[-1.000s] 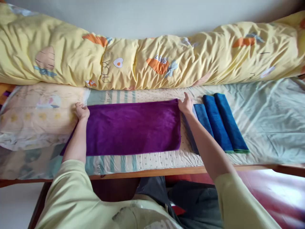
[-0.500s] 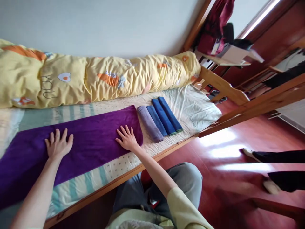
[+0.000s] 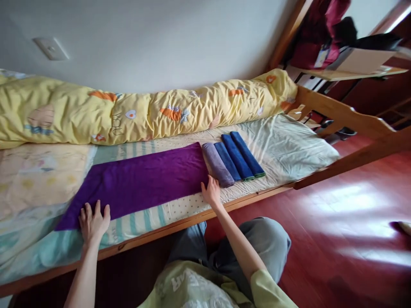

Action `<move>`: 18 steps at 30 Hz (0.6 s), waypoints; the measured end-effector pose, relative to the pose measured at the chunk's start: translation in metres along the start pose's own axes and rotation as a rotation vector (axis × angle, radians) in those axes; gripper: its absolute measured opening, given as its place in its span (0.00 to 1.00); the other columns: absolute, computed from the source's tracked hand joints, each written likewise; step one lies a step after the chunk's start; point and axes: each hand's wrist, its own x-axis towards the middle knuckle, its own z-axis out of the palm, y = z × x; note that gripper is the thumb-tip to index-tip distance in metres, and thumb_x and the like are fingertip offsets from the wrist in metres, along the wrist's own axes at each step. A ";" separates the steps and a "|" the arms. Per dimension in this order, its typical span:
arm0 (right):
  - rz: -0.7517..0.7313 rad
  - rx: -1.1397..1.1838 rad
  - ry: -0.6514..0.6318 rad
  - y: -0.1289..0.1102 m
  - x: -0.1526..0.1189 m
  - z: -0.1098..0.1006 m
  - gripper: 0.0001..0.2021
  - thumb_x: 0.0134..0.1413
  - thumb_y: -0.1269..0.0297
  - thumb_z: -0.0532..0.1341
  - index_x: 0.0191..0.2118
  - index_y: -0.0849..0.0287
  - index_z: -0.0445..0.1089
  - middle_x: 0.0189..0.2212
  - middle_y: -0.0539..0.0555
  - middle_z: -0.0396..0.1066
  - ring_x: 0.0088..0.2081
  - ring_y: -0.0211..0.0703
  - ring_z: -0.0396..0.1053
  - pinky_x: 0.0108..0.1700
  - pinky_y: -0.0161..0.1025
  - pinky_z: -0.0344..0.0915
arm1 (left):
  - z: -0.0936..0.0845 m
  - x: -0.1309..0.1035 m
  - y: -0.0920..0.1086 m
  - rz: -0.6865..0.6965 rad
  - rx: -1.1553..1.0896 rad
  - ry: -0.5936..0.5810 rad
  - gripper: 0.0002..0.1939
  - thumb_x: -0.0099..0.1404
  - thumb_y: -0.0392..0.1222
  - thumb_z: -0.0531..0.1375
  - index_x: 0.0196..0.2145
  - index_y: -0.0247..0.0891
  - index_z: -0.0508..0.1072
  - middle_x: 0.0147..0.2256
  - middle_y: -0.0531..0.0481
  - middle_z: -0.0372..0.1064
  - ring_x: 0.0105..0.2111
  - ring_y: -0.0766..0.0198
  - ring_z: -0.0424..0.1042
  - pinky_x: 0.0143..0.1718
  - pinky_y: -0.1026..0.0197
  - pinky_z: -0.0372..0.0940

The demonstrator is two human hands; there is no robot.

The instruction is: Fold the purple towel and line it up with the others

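A purple cloth [image 3: 147, 177] lies spread flat on the bed sheet [image 3: 180, 209]. My left hand [image 3: 93, 220] rests on its near left edge, fingers apart and holding nothing. At the near right corner of the cloth is my right hand [image 3: 212, 191], its fingers apart and touching the edge there. Just right of the cloth, a rolled grey-purple towel [image 3: 218, 164] lies beside several rolled blue towels [image 3: 237, 156], side by side.
A yellow patterned quilt [image 3: 199, 107] is bunched along the wall. The wooden bed rail [image 3: 154, 235] runs along the near side, and a wooden end board [image 3: 346, 112] stands at the right. A shelf [image 3: 340, 75] holds a dark red bag [image 3: 308, 47].
The view has turned left. My right hand has moved off the cloth's middle to its near right corner, and my left hand has moved down to the near edge.
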 end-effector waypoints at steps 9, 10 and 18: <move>0.400 0.902 -0.219 0.025 0.018 -0.023 0.19 0.39 0.58 0.72 0.36 0.56 0.66 0.27 0.46 0.69 0.30 0.41 0.70 0.35 0.37 0.69 | -0.035 -0.003 -0.049 -0.433 -0.073 0.186 0.31 0.71 0.52 0.50 0.62 0.30 0.71 0.61 0.24 0.63 0.65 0.29 0.57 0.60 0.28 0.56; 0.448 1.026 -0.300 0.024 0.019 -0.024 0.20 0.38 0.59 0.73 0.35 0.55 0.64 0.28 0.47 0.70 0.30 0.41 0.71 0.34 0.37 0.69 | -0.037 0.000 -0.054 -0.450 -0.096 0.162 0.30 0.71 0.50 0.52 0.62 0.29 0.71 0.59 0.25 0.66 0.64 0.31 0.60 0.59 0.31 0.58; 0.552 1.150 -0.165 0.011 0.016 -0.020 0.19 0.34 0.62 0.70 0.28 0.54 0.57 0.19 0.41 0.59 0.21 0.33 0.60 0.23 0.30 0.57 | -0.050 0.005 -0.070 -0.491 -0.245 0.191 0.22 0.73 0.42 0.55 0.60 0.31 0.73 0.46 0.40 0.76 0.45 0.56 0.75 0.53 0.56 0.67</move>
